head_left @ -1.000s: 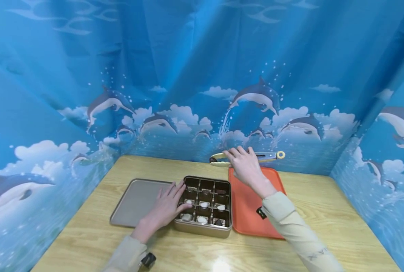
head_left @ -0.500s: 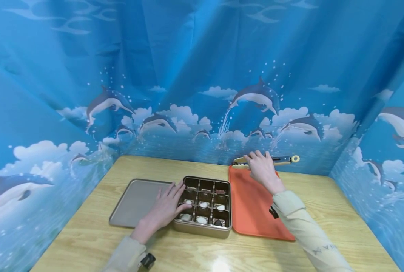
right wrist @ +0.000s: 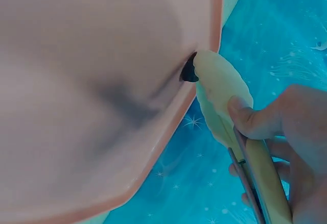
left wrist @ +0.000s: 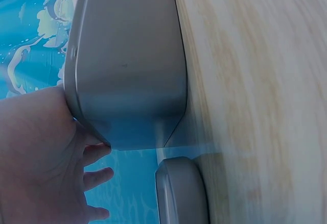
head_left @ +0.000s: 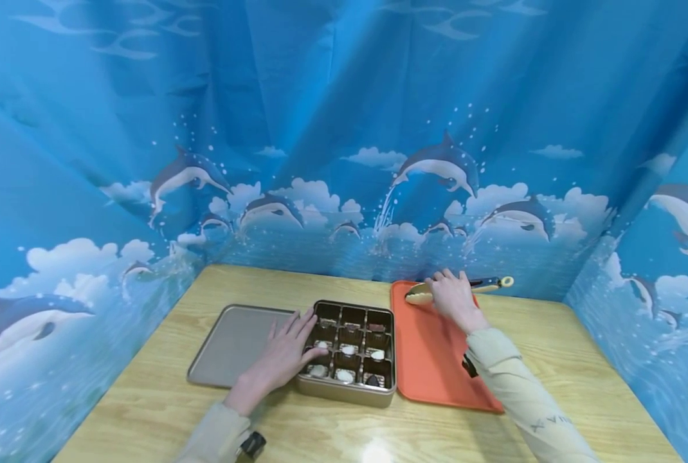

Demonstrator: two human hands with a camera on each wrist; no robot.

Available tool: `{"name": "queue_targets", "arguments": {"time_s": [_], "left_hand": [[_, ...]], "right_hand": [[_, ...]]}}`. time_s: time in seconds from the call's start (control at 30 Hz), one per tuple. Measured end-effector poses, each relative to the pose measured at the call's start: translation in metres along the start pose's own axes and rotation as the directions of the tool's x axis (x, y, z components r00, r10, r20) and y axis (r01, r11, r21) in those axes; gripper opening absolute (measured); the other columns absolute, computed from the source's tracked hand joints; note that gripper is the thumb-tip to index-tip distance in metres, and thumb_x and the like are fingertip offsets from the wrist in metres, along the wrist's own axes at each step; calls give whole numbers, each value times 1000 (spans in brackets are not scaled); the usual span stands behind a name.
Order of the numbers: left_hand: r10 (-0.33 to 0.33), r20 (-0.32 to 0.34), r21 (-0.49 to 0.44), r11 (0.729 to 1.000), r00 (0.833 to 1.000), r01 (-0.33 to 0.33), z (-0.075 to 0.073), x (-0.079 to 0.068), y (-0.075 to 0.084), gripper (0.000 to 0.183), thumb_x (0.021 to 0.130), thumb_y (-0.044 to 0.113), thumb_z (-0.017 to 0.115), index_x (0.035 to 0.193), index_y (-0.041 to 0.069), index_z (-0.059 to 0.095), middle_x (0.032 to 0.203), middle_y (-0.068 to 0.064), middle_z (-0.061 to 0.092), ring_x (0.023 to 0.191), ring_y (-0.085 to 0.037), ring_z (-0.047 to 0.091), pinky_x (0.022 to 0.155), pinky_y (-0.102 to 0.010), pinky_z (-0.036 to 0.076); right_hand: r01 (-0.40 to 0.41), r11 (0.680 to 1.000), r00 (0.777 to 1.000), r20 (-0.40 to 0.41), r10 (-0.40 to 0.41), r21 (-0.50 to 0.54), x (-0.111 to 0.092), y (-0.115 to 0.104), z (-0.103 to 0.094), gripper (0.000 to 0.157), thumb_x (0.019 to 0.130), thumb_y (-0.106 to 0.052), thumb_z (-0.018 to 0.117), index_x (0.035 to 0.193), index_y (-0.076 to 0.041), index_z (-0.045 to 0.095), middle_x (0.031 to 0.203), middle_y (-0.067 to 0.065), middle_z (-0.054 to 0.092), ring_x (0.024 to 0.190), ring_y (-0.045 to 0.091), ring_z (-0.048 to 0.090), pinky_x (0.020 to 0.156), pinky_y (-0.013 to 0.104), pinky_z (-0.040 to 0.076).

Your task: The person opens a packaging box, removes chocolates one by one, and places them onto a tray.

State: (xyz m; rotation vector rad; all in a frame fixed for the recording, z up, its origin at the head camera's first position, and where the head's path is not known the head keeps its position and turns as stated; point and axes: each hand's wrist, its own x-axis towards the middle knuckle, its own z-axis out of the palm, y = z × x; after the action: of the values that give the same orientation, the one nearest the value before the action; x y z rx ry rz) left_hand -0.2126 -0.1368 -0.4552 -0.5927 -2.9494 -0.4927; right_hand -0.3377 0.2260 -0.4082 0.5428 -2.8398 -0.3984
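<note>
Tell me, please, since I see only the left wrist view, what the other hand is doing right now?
Observer: The right hand grips cream-coloured tongs at the far end of the orange tray.
Operator: Thank you. Is anything between the tong tips?
Observer: A small dark piece sits at the tips, over the tray's rim.
Operator: And what does the tin beside my hand hold?
Observer: The left hand rests on a gold compartment tin holding light and dark pieces.

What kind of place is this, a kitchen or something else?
Probably a staged recording booth, not a kitchen: a blue dolphin-print curtain encloses a bare wooden table, which holds only a compartment box, trays and tongs.
</note>
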Motion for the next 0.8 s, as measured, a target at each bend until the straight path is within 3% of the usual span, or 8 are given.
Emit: {"name": "queue_targets", "arguments": {"time_s": [0.2,0.43,0.8], "left_hand": [[2,-2,-3,1000,1000,-2,1,1,0,79,101,54,50,157,1,31,167,-12,19,153,-40,17,120,-68,11],[4,-3,4,1000,1000,-4,2,2,-1,79,101,54,50,157,1,31,167,-12,19,153,-40,18,120,-68,10],[-8,-8,-18,1000,1000,8,2,3,-1,80,101,53,52,157,1,32,167,-12,19,153,-40,18,121,-68,10]], "right_hand": [[-17,999,1000,-5,17,32,-5,1,0,50,88,-24,80,133,-9,65,121,15,65,116,35,56,88,56,45],[-19,999,989,-143,24,42,-15,5,-6,62,85,-24,83,140,-8,60,127,15,63,119,35,53,86,55,44],[39,997,949,-315,-15,72,-32,-8,-23,58,88,-17,80,141,-8,58,126,14,64,112,34,56,77,50,43]]}}
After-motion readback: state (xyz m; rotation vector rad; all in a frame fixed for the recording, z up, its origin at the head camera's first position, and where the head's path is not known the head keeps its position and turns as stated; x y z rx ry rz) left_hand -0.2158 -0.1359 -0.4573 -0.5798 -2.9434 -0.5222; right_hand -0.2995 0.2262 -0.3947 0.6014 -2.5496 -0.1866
